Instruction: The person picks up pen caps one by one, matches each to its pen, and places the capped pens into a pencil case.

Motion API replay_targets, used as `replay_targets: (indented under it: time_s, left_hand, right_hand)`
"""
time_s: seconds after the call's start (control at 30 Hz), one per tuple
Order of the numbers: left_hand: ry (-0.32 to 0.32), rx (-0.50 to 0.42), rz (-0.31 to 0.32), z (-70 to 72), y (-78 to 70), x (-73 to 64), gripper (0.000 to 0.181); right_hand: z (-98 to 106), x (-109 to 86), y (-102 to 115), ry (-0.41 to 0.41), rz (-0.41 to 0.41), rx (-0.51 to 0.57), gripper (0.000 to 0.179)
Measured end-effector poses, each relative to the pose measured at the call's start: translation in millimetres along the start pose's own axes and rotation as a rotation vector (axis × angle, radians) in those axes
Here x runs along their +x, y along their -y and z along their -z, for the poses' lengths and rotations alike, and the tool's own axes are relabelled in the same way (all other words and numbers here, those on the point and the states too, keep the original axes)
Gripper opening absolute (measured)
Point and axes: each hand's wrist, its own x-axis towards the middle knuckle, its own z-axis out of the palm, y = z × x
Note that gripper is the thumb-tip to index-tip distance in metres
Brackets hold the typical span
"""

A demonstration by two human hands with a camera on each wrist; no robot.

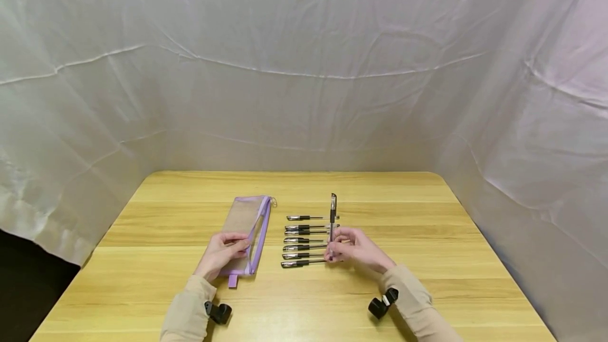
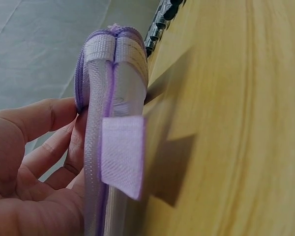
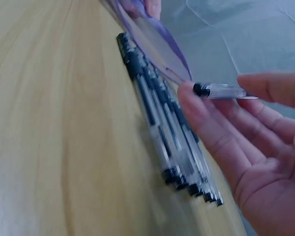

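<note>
My left hand [image 1: 222, 252] holds the near lip of a mesh zip pouch [image 1: 241, 216] with purple trim, keeping its long opening parted. In the left wrist view the fingers [image 2: 51, 115] grip the pouch's edge, beside its purple fabric tab [image 2: 123, 156]. My right hand [image 1: 356, 248] pinches a capped black gel pen [image 1: 333, 209] by its lower end, cap pointing away from me. This pen crosses above the right ends of several similar pens [image 1: 296, 247], laid side by side with caps toward the pouch. In the right wrist view the held pen's black end [image 3: 201, 89] sits at the fingertips.
The wooden table [image 1: 418, 215] carries the pouch on the left and the pen row in the middle. Pale fabric [image 1: 304, 110] hangs behind and along both sides. A small black device [image 1: 378, 307] is strapped at each wrist.
</note>
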Motion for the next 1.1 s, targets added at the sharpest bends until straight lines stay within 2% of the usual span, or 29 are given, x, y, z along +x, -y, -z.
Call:
replay_targets:
  time_s: [0.17,0.3,0.4,0.53,0.73,1.1]
  left_hand:
    - [0.002,-0.003,-0.002,-0.6,-1.4,-1.1,0.035]
    - [0.002,-0.015,-0.015,-1.5,-3.6,-1.9,0.036]
    - [0.004,-0.02,-0.025,-2.1,-5.0,-2.3,0.037]
    - [0.001,-0.013,-0.027,-2.9,-6.8,-2.6,0.037]
    - [-0.016,0.008,-0.039,-5.1,-8.1,-2.2,0.036]
    - [-0.013,-0.004,-0.056,-5.3,-8.6,-2.9,0.035]
  right_hand:
    - [-1.1,6.5,4.2,-0.034,0.015,-0.01,0.041]
    - [-5.4,16.3,8.9,-0.053,-0.002,0.051,0.05]
    - [-12.1,24.4,13.0,-0.07,-0.041,0.125,0.06]
    - [-23.1,36.7,16.9,-0.076,-0.126,0.209,0.061]
    - [-40.1,60.0,19.3,-0.028,-0.205,0.294,0.065]
    - [-72.4,104.2,25.7,-0.011,-0.308,0.307,0.057]
